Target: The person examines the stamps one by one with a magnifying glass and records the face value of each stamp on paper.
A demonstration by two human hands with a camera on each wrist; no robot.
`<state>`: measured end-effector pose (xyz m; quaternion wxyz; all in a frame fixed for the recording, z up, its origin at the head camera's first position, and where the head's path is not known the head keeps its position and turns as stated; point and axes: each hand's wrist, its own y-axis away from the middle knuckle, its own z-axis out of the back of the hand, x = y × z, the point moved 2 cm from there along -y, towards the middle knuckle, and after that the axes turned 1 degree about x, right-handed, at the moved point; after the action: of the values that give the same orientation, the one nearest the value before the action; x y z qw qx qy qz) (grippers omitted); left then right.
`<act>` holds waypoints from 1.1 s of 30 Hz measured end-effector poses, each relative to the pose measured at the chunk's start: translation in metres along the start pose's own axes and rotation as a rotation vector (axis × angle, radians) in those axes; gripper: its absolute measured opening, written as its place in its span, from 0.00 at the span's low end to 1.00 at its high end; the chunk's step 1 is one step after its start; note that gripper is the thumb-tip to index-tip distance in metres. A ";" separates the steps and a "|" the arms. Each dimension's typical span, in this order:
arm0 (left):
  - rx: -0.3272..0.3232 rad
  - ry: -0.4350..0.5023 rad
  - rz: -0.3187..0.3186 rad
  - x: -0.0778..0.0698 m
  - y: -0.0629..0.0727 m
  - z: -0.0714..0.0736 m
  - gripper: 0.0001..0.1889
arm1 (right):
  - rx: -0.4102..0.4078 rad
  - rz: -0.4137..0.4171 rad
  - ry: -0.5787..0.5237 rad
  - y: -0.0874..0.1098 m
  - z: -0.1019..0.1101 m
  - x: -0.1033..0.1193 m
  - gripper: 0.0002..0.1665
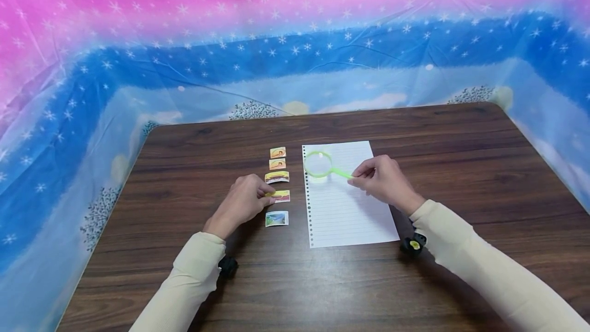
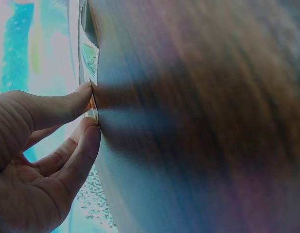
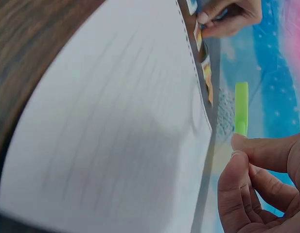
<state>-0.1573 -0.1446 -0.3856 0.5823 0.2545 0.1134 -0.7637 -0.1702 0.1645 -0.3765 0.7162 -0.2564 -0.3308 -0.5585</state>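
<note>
A column of several small stamps lies on the table left of a lined sheet [image 1: 352, 214]. My left hand [image 1: 244, 199] pinches the left end of a yellow and red stamp [image 1: 282, 196] between thumb and fingers, as the left wrist view also shows on the stamp's edge [image 2: 95, 104]. Nearer me lies a blue-green landscape stamp [image 1: 277, 219]; beyond are a yellow-topped stamp [image 1: 277, 177] and two orange ones. My right hand [image 1: 384, 181] pinches the handle end of a green magnifying glass [image 1: 342, 173]. Its round lens is over the sheet's upper left corner.
The brown wooden table [image 1: 184, 168] has its far edge at a hanging pink and blue snowflake cloth [image 1: 286, 40], which also runs along both sides. A row of punched holes lines the sheet's left edge. Dark devices sit at both wrists.
</note>
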 end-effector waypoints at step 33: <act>0.003 0.042 -0.003 0.000 0.001 0.000 0.07 | 0.144 0.073 -0.020 0.000 -0.048 0.025 0.03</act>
<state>-0.1569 -0.1452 -0.3855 0.5782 0.2712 0.1249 -0.7593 -0.1573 0.1139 -0.3889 0.7494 -0.2215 -0.3676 -0.5042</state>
